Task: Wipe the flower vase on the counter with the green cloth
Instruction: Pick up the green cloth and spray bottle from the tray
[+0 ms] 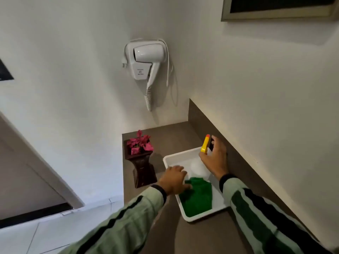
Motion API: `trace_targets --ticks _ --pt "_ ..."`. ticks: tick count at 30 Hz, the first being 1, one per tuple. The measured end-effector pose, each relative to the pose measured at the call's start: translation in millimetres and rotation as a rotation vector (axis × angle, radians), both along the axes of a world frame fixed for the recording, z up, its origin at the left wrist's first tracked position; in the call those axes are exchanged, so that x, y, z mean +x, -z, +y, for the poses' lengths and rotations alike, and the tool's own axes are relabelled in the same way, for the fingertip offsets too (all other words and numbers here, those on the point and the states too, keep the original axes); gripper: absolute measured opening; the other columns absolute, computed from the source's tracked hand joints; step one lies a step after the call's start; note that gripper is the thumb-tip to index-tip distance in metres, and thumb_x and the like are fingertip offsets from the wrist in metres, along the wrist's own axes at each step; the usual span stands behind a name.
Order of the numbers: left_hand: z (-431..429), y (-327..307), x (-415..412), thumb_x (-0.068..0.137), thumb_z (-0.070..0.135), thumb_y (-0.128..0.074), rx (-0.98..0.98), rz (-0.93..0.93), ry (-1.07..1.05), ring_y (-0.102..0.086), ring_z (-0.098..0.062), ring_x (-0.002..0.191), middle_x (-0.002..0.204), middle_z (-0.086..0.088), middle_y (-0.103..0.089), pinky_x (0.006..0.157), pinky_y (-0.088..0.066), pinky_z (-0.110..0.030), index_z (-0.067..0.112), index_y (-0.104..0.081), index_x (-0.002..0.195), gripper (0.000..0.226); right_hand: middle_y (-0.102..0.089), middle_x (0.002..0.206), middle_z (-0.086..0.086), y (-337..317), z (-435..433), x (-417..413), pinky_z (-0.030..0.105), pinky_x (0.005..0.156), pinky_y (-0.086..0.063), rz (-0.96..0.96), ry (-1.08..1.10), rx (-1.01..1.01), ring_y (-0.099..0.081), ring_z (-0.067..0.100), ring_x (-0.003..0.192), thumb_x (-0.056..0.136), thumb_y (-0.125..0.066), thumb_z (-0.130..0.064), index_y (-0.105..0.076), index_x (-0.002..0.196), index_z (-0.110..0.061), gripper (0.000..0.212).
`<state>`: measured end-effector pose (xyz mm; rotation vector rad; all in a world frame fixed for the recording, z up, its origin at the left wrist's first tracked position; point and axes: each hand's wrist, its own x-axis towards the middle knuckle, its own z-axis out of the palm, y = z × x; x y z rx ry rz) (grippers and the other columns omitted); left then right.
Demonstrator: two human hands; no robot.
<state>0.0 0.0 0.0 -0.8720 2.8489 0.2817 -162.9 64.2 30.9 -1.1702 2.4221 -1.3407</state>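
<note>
- The vase (142, 166), dark and waisted, stands upright on the counter (172, 138) left of centre, at the counter's left edge, with pink flowers (139, 143) in its mouth. Nothing touches it, so by my reading the wiping has not begun.
- A white tray (203, 218) sits just right of the vase, in the lower middle of the frame; it seems to serve as a carrier that keeps the cleaning things together.
- The cloth (199, 198) lies crumpled in the near half of the tray.
- The left hand (173, 179) reaches in over the tray's left rim, fingers curled down onto the cloth's upper left edge. It looks like the start of a pick-up; whether the fingers have closed on the fabric I cannot tell.
- The right hand (215, 158) is wrapped around a spray bottle (205, 143) at the tray's far corner, its yellow head with an orange tip showing above the fingers. The grip looks closed on the bottle, probably to wet the cloth or vase first.
- A white rounded thing lies in the tray between the hands, too blurred to name.
</note>
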Motion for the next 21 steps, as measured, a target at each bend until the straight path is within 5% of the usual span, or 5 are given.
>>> trace_targets --ticks 3,8,12,16,21 --pt "3 24 -16 0.085 0.054 -0.064 0.195 -0.055 -0.028 -0.051 -0.036 0.124 0.138 -0.019 -0.053 0.105 -0.041 -0.045 0.005 -0.045 0.138 0.075 -0.045 0.143 0.018 23 -4 -13 0.055 0.109 -0.036 -0.146 0.032 0.106 -0.036 0.035 0.133 0.071 -0.077 -0.027 -0.033 0.143 -0.013 0.086" --pt "-4 55 -38 0.076 0.040 -0.080 0.506 -0.052 -0.171 -0.047 -0.036 0.130 0.147 -0.018 -0.046 0.108 -0.041 -0.044 0.008 -0.013 0.153 0.107 -0.033 0.152 0.010 58 -23 -26 0.052 0.112 -0.032 -0.274 -0.023 0.227 -0.029 0.032 0.140 0.060 -0.080 -0.056 -0.020 0.147 -0.025 0.111" --pt "-5 70 -53 0.066 0.031 -0.088 0.486 -0.027 -0.216 -0.050 -0.038 0.127 0.141 -0.019 -0.052 0.106 -0.043 -0.048 0.004 -0.030 0.147 0.103 -0.037 0.150 0.009 73 -44 -29 0.052 0.108 -0.033 -0.195 0.035 0.201 -0.033 0.032 0.137 0.059 -0.072 -0.070 -0.018 0.144 -0.036 0.107" --pt "-7 73 -60 0.064 0.026 -0.089 0.564 -0.087 -0.243 -0.063 -0.036 0.110 0.119 -0.018 -0.069 0.088 -0.051 -0.038 0.003 -0.065 0.115 0.061 -0.052 0.135 0.014 70 -60 -30 0.048 0.102 -0.040 -0.185 0.028 0.141 -0.047 0.034 0.124 0.078 -0.067 -0.048 -0.029 0.143 -0.023 0.080" --pt "-8 59 -52 0.067 0.021 -0.084 0.636 0.047 -0.225 -0.062 -0.032 0.108 0.119 -0.014 -0.068 0.085 -0.049 -0.031 0.011 -0.064 0.114 0.051 -0.063 0.114 0.021 59 -50 -32 0.045 0.092 -0.049 -0.105 -0.113 -0.007 -0.057 0.036 0.107 0.082 -0.062 -0.006 -0.052 0.126 -0.001 0.046"
